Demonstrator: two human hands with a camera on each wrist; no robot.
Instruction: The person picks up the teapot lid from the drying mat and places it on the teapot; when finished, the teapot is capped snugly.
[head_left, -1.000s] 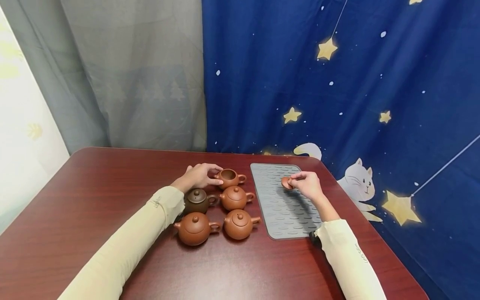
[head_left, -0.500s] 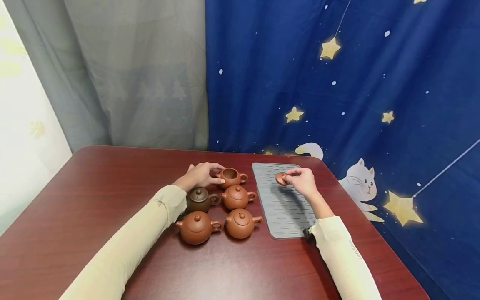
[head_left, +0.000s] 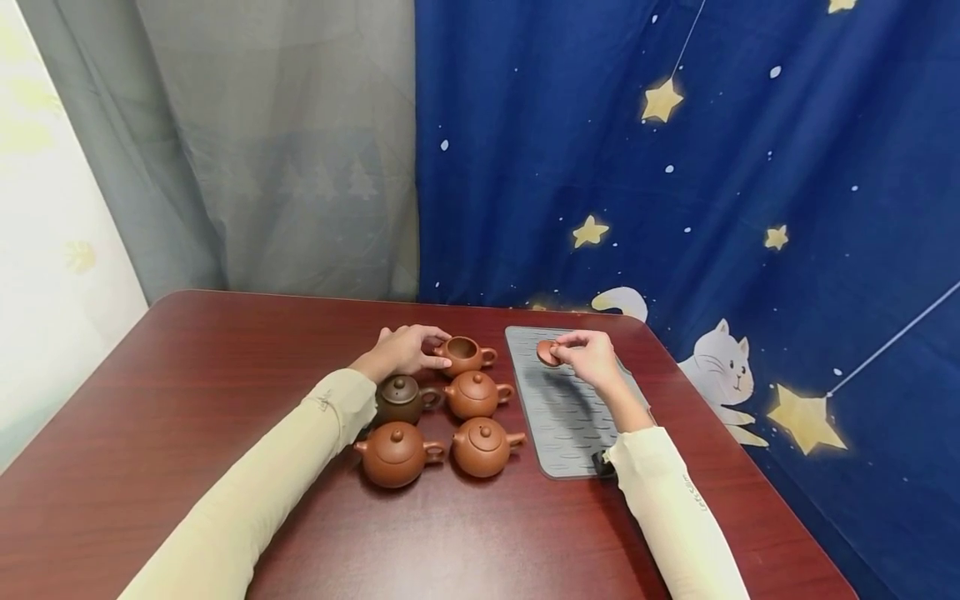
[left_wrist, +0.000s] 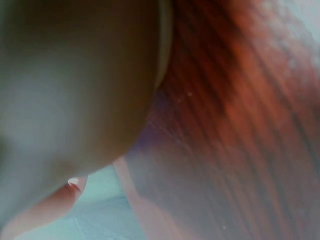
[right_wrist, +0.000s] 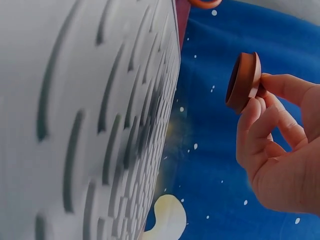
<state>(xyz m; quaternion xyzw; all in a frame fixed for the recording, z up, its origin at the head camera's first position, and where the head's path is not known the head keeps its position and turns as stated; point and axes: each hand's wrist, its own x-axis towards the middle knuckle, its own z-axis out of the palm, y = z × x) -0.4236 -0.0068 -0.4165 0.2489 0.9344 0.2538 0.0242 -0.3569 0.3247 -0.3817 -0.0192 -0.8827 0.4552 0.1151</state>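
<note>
My right hand [head_left: 588, 360] pinches a reddish-brown teapot lid [head_left: 548, 352] by its knob. In the right wrist view the lid [right_wrist: 243, 81] is tilted on edge, its inner rim facing away from the palm, held above the grey mat. At the back of the teapot group, my left hand [head_left: 408, 350] grips a lidless clay teapot [head_left: 468, 363] on its spout side, thumb in front and fingers behind. Its dark round opening faces up and its handle points right. The left wrist view is mostly filled by a blurred part of the hand [left_wrist: 75, 90], with the teapot out of sight.
Close in front stand lidded teapots: an orange-brown one [head_left: 474, 396], a dark brown one [head_left: 400, 406], and two reddish ones, front left [head_left: 393, 460] and front right [head_left: 480, 451]. A ridged grey mat [head_left: 551, 433] lies right of them on the wooden table [head_left: 247, 358]. Curtains [head_left: 510, 167] hang behind.
My right hand has carried the lid leftward over the mat, towards the lidless teapot, tilting it more on edge. My left hand stays on the teapot; the head view has shifted slightly.
</note>
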